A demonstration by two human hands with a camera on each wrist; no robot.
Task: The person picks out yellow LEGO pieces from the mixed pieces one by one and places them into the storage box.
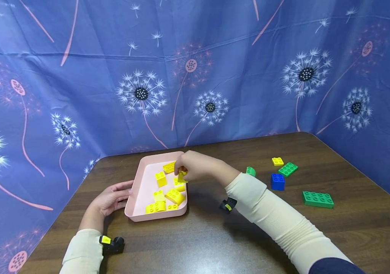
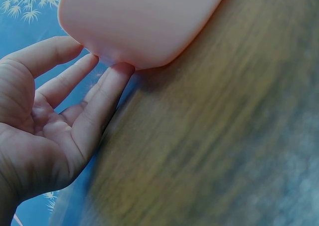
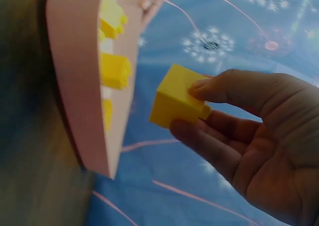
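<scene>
My right hand (image 1: 196, 165) pinches a yellow toy brick (image 3: 177, 94) between thumb and fingers, over the right side of a pink tray (image 1: 130, 207). In the right wrist view the held brick is a plain block with studs on the side toward the palm. Several yellow bricks (image 1: 155, 207) lie inside the tray, some upright and some tilted. At the tray's left wall is my left hand (image 1: 111, 198), its fingers extended. The left wrist view has its fingertips (image 2: 122, 69) against the outside of the tray.
On the table's right side lie a blue brick (image 1: 278, 182), a long green brick (image 1: 318, 199), another green brick (image 1: 288, 169) and a flat yellow brick (image 1: 278, 161). A rounded green piece (image 1: 251, 171) is partly hidden behind my right forearm. Blue dandelion-print cloth (image 1: 249, 76) hangs behind the table.
</scene>
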